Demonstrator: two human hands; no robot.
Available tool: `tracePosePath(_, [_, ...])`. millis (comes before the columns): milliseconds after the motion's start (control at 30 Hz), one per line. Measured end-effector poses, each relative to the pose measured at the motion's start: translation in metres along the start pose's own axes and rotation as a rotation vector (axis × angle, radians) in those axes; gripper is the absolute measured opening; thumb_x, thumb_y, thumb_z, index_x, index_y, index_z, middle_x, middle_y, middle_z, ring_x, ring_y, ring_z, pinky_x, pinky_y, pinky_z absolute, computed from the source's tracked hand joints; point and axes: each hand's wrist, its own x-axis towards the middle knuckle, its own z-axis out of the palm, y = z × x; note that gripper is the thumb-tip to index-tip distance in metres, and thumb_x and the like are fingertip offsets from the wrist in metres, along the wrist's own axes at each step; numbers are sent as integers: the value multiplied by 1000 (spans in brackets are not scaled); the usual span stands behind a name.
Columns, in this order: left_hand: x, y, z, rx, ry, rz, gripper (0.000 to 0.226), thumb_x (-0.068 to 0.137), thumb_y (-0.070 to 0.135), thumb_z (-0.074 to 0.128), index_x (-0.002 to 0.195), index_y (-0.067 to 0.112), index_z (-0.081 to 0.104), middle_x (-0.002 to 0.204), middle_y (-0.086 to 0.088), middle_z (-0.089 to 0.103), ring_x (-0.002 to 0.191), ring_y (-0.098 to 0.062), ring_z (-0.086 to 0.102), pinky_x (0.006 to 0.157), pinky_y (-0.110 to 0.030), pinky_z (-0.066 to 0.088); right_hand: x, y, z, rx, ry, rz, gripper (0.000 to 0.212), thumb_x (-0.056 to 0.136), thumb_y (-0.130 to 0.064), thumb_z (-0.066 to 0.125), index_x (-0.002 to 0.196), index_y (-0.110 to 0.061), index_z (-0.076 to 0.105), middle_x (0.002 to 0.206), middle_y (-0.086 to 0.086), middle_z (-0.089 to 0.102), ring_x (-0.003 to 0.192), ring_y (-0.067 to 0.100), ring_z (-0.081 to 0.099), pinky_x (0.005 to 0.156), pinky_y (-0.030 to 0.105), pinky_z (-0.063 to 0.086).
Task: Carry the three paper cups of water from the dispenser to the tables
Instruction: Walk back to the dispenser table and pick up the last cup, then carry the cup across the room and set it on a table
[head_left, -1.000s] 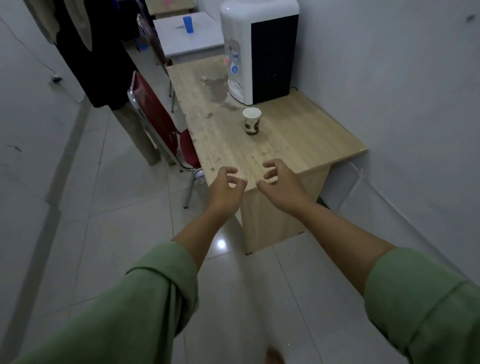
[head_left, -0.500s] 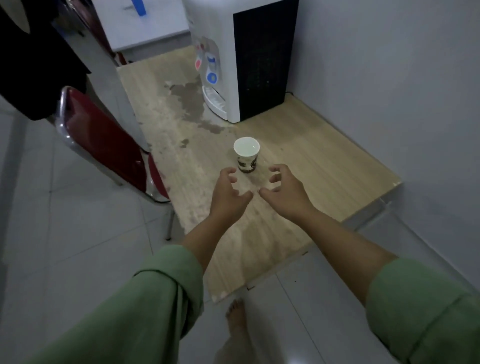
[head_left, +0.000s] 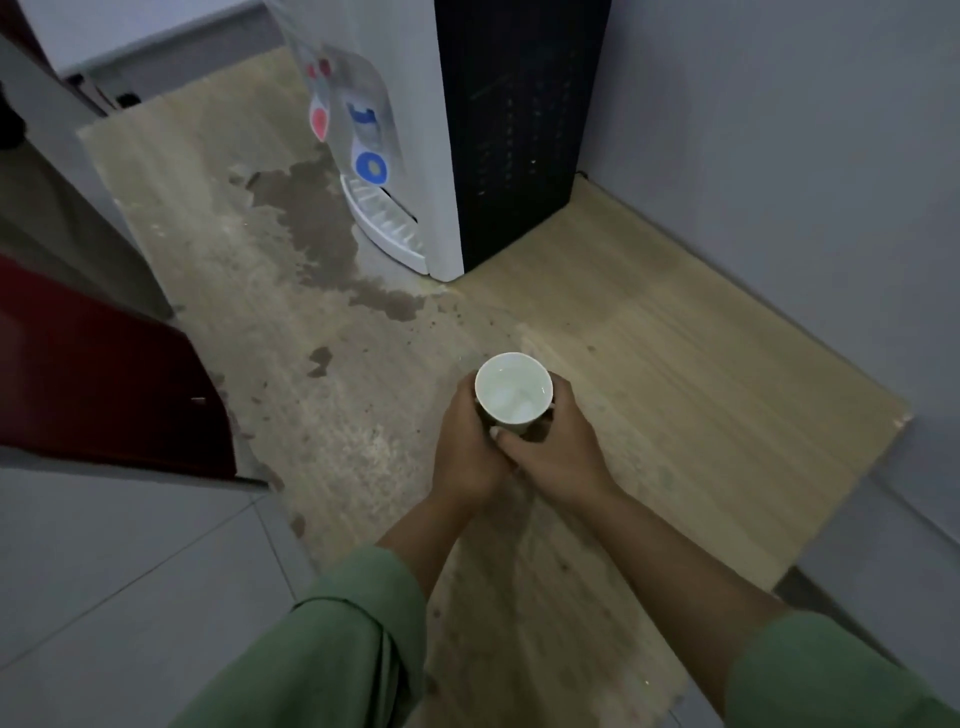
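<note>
1. While I watch from the head cam, both hands wrap one paper cup (head_left: 513, 391) of water. Left hand (head_left: 467, 441) curls round its left side, right hand (head_left: 558, 447) round the right and front, so both grips are closed on the cup.
2. Cup sits upright over the wooden desk (head_left: 701, 395), a bit in front of the dispenser (head_left: 415, 130), well apart from its drip tray. Can't tell if the base is touching the desk or just lifted; hands hide it.
3. Water level looks high, near the rim, so I judge spill risk on the walk.
4. Progress, as far as I can see: only this one cup in view near the dispenser, no others on the desk. I can't tell whether the other two are delivered already or not filled yet; destination tables aren't visible from here.
5. Left to do for this cup: lift, turn away from the desk, carry level, set down.
6. Dark wet stain (head_left: 311, 223) spreads on the desk by the dispenser; red chair (head_left: 98, 374) stands at the desk's left edge, so watch the turn.
</note>
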Motion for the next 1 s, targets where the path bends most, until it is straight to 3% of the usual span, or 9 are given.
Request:
tracePosePath(133, [9,-15,6,75,-11,10,49,78,19,70,123,27,52,117,7,62,109,-10,57,91,-35,49,9,5,8,-3,43,-14,66,65,-14,76,122,-28,47,110,-15,60,99,1,56,72,4,39])
tracePosePath(200, [12,-19,7,90,-18,41,48,77,15,69,122,20,55,115,2,64,107,-14,58,89,-40,50,12,5,9,-14,39,-17,63,64,-15,76,117,-32,47,103,-21,59,91,-5,55,67,2,38])
tracePosePath(300, [11,-16,8,93,-19,70,45,75,17,70,117,21,57,110,7,65,103,-10,59,85,-29,50,11,4,5,-1,40,-26,61,64,-16,77,113,-36,46,100,-27,57,90,-14,53,67,4,39])
tracePosePath(400, [5,-1,9,54,-20,59,47,71,26,67,114,35,51,99,27,57,93,11,55,75,-2,40,5,-3,-3,10,64,-41,61,64,-19,77,114,-36,47,102,-27,57,92,-15,52,68,4,40])
tracePosePath(467, [1,12,10,19,-27,53,52,68,30,67,115,38,48,97,32,54,91,23,50,71,3,36,-1,-10,-10,21,83,-51,61,64,-21,77,114,-37,48,102,-26,58,92,-16,52,68,4,40])
tracePosePath(667, [-15,53,21,-20,-68,113,60,58,41,69,115,36,49,98,31,57,91,23,51,68,2,38,-28,-31,-46,44,141,-90,59,61,-24,75,113,-37,49,102,-25,60,93,-13,54,66,3,39])
tracePosePath(1000, [-68,123,74,-80,-236,257,64,51,39,72,112,34,53,99,24,64,91,12,59,70,-4,45,-100,-45,-134,23,310,-154,58,58,-30,73,108,-42,47,101,-27,59,92,-14,53,63,3,39])
